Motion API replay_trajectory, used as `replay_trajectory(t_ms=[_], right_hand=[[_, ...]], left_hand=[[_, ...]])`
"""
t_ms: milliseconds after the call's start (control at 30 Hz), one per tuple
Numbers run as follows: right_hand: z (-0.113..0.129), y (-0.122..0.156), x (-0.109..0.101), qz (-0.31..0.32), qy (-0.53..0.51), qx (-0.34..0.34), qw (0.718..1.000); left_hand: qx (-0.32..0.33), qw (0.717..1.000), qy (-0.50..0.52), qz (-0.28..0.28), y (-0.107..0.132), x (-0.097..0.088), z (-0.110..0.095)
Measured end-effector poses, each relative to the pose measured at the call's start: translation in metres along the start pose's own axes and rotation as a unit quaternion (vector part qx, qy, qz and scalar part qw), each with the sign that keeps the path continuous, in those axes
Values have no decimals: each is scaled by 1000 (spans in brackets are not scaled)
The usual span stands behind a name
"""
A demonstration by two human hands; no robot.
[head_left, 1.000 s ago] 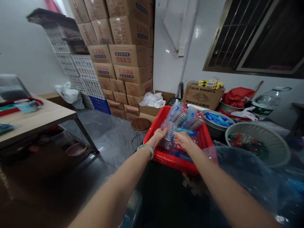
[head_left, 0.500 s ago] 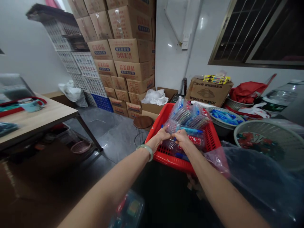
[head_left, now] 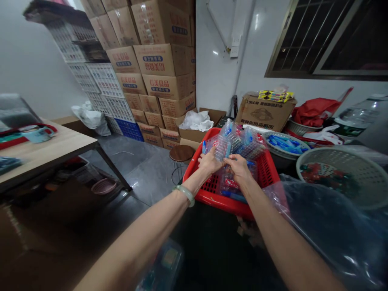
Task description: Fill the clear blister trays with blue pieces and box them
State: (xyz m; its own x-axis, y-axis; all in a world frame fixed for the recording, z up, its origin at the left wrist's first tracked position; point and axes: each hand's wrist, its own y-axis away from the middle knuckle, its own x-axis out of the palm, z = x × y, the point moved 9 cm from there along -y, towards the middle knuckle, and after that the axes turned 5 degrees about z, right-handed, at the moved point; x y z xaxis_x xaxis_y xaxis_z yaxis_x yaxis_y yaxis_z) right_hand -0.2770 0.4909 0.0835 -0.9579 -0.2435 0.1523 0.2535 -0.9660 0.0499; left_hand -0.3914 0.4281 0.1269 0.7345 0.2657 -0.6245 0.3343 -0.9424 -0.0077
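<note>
A red plastic basket [head_left: 224, 204] holds several clear plastic packages with blue and red-and-white parts inside. Over its near left part, my left hand [head_left: 210, 161], a pale bangle on its wrist, is closed around a clear ridged package [head_left: 223, 146]. The fingers of my right hand [head_left: 239, 165] pinch the right lower edge of that same package. Beneath the right hand lies another clear package [head_left: 232, 184] with red, white-dotted contents. More clear packages [head_left: 253, 145] are heaped at the basket's far side. My fingertips are partly hidden by the plastic.
Right of the basket stand a grey basket of blue pieces [head_left: 286, 144] and a larger grey basket [head_left: 372, 169]. Clear plastic sheeting [head_left: 327, 226] lies in front of them. Stacked cartons [head_left: 160, 87], a round stool [head_left: 182, 153] and a table [head_left: 69, 141] are to the left.
Both hands have risen slightly, lifting and tilting the clear package over the basket. The left hand now wraps its side, and more of the dotted package below shows.
</note>
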Motion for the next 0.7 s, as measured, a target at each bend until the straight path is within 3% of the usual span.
replay_trajectory(t_ms=[167, 367, 567, 700], right_hand=[[26, 11, -4, 3, -60, -41, 997], [78, 58, -2, 20, -149, -86, 985], [106, 152, -22, 29, -224, -113, 968], [106, 240, -54, 12, -241, -110, 964]], left_hand=[[-22, 996, -73, -42, 10, -16, -27], [45, 964, -237, -109, 54, -48, -94], [102, 938, -317, -91, 149, -53, -148], [115, 933, -333, -73, 234, -34, -166]])
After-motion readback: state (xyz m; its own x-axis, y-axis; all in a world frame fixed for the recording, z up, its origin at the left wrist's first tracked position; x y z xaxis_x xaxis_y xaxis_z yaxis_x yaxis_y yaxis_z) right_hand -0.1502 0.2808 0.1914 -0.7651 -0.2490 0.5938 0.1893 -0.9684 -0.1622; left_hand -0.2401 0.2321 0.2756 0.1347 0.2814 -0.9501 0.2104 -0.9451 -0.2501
